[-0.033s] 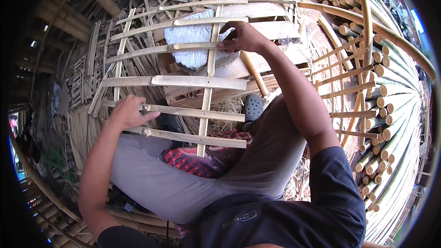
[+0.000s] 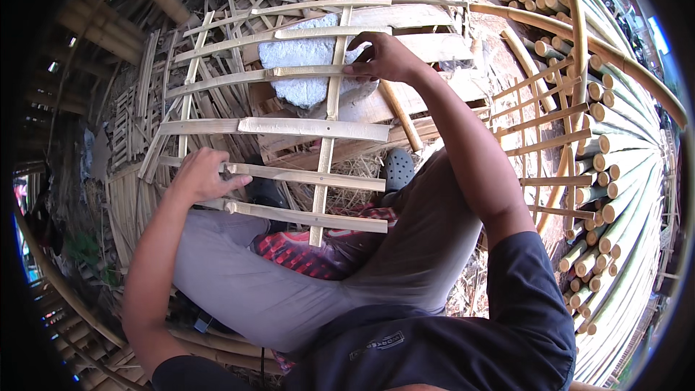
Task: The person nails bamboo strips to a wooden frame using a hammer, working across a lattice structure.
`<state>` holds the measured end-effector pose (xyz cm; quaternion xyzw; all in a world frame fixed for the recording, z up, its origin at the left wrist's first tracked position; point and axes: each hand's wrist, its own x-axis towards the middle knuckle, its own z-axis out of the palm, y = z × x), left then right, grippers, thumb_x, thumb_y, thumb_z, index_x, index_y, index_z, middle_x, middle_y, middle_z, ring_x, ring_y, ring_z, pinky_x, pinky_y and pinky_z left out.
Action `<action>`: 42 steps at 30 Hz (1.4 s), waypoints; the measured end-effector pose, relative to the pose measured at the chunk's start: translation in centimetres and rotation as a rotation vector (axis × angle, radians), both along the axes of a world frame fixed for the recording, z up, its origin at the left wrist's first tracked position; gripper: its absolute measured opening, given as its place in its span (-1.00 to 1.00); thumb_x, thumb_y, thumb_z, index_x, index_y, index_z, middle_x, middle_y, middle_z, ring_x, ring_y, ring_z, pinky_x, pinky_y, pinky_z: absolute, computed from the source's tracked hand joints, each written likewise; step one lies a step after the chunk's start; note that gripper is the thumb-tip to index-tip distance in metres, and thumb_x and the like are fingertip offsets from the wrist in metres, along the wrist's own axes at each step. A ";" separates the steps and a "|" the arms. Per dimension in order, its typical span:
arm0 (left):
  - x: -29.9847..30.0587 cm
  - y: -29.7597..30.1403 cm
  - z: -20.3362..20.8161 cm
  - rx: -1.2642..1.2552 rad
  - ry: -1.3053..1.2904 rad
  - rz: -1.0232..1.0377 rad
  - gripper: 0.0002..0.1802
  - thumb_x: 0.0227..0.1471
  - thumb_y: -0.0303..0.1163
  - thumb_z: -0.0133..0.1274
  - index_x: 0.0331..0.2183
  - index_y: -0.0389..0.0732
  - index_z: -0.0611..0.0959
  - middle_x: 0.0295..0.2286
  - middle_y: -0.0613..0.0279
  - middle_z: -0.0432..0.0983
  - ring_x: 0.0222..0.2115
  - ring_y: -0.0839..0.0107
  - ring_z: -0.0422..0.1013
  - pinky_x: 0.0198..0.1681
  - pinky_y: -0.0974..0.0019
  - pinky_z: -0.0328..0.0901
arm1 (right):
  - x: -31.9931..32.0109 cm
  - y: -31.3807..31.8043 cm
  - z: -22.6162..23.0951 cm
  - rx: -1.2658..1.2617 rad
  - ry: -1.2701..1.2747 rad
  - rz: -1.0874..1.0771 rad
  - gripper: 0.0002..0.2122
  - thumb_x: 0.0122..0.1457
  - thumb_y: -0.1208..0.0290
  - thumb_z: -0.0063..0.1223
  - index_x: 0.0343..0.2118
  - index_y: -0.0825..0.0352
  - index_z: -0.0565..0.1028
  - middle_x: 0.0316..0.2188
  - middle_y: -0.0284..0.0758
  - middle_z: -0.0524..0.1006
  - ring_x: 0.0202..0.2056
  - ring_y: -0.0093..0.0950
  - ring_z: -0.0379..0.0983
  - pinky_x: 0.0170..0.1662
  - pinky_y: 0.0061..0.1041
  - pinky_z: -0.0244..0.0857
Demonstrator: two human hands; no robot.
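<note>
A lattice frame of split bamboo slats point(image 2: 289, 127) lies across in front of my lap, with several crosswise slats over two long strips. My left hand point(image 2: 204, 176) is closed around one of the nearer slats at the frame's left side, thumb pointing right. Farther off, my right hand point(image 2: 387, 60) pinches a slat beside the right-hand long strip point(image 2: 334, 94), with thumb and forefinger curved. A rough whitish stone block point(image 2: 297, 58) sits beneath the far part of the frame. Its right edge is partly hidden behind my right hand.
Wooden boards point(image 2: 434, 48) lie around the block, with a short bamboo stick point(image 2: 399, 116) across them. Cut bamboo poles point(image 2: 615, 166) are stacked on the right. Another slat lattice point(image 2: 543, 137) stands before them. Loose strips point(image 2: 134, 123) cover the left side. A grey perforated clog point(image 2: 398, 170) shows beyond my lap.
</note>
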<state>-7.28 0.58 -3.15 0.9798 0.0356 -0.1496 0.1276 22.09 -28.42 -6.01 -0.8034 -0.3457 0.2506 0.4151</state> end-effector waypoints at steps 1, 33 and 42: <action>0.0 -0.1 0.0 0.023 -0.018 -0.007 -0.26 -0.19 0.24 0.25 -0.53 -0.41 0.65 -0.54 -0.26 0.54 -0.39 -0.18 0.52 -0.24 -0.05 0.40 | -0.1 -0.1 0.1 -0.008 -0.051 0.000 -0.55 0.08 0.28 0.35 -0.07 0.48 0.47 -0.39 -0.15 0.66 -0.42 -0.49 0.61 -0.32 -0.52 0.48; 1.2 -1.4 0.3 0.117 -0.064 0.114 -0.17 -0.21 0.33 0.23 -0.51 -0.44 0.66 -0.52 -0.26 0.56 -0.38 -0.15 0.54 -0.21 -0.04 0.42 | -0.7 0.5 -0.5 0.037 -0.548 -0.043 -0.84 0.00 0.42 0.29 -0.36 0.34 0.62 -0.39 -0.21 0.65 -0.33 -0.30 0.60 -0.21 -0.37 0.44; 1.2 -1.6 0.3 0.111 -0.079 0.123 -0.20 -0.22 0.29 0.26 -0.53 -0.44 0.65 -0.53 -0.25 0.55 -0.39 -0.15 0.53 -0.21 -0.04 0.41 | -0.6 0.4 -0.8 0.052 -0.549 -0.027 -0.84 -0.02 0.43 0.30 -0.38 0.35 0.63 -0.39 -0.22 0.64 -0.35 -0.30 0.59 -0.24 -0.37 0.43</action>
